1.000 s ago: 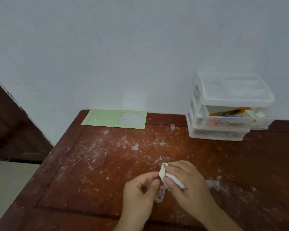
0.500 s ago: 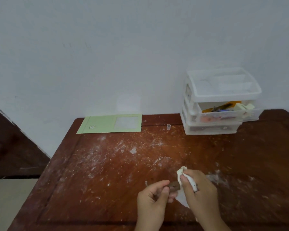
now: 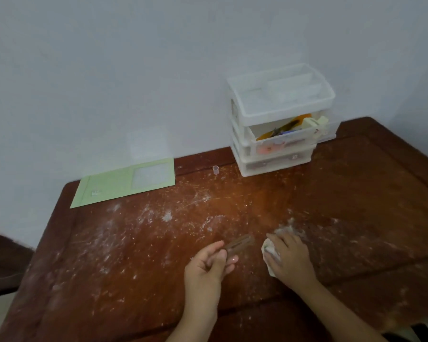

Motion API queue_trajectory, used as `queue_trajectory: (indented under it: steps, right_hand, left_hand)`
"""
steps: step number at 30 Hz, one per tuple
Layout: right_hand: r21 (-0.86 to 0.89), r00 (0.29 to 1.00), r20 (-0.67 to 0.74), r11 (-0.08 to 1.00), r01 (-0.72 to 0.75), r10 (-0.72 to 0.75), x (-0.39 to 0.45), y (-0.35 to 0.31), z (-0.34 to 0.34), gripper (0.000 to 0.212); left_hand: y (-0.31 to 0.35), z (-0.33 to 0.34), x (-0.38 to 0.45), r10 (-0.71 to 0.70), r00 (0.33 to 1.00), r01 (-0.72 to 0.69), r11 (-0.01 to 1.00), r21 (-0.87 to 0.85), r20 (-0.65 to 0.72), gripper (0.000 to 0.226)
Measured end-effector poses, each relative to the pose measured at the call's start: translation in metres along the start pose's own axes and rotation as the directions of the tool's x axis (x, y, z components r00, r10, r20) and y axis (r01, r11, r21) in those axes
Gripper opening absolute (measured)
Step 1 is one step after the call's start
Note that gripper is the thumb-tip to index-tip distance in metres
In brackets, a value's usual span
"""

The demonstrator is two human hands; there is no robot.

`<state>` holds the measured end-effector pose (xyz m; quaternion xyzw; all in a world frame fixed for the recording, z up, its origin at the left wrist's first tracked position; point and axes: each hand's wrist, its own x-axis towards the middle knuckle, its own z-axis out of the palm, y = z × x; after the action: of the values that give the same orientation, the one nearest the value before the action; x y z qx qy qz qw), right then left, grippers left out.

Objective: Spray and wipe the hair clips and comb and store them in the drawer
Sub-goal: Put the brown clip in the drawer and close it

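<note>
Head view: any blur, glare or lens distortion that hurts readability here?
Head view: light dim and flat, no hard shadows; a soft warm sheen on the table; the brown clip in the left hand is motion-blurred; the table's edges bow from the wide lens; the drawer contents stay legible.

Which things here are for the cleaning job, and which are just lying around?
For the job: brown clip in the left hand; cloth under the right hand; open drawer.
Lying about: green folder; small cap.
</note>
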<state>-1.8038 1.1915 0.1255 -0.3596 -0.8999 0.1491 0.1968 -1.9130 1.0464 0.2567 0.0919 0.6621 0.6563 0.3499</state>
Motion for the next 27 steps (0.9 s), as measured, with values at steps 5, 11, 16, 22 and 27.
queue_trajectory:
  steps: [5, 11, 16, 22, 27]
  right_hand:
    - [0.083, 0.971, -0.235, 0.996, -0.015, 0.034, 0.034, 0.004, -0.023, 0.043]
    - [0.131, 0.878, -0.477, 0.991, 0.035, 0.032, 0.121, 0.018, -0.075, 0.051]
    - [0.028, 0.797, -0.602, 0.996, 0.086, -0.052, 0.186, 0.041, -0.092, 0.051]
    - [0.018, 0.795, -0.599, 0.991, 0.136, -0.099, 0.218, 0.062, -0.093, 0.030]
    - [0.078, 0.784, -0.614, 0.981, 0.177, -0.092, 0.223, 0.070, -0.089, 0.029]
  left_hand:
    - [0.020, 0.016, 0.033, 0.003, 1.000, -0.003, 1.000, -0.011, -0.010, 0.024]
    - [0.065, 0.073, 0.088, 0.111, 0.993, -0.106, 0.990, -0.097, 0.048, 0.025]
    - [0.095, 0.128, 0.142, 0.181, 0.977, -0.183, 0.983, 0.011, 0.111, 0.015]
    - [0.102, 0.170, 0.185, 0.404, 0.897, -0.437, 0.759, 0.483, 0.177, 0.015]
    - [0.105, 0.186, 0.191, 0.461, 0.770, -0.609, 0.330, 0.721, 0.440, 0.025]
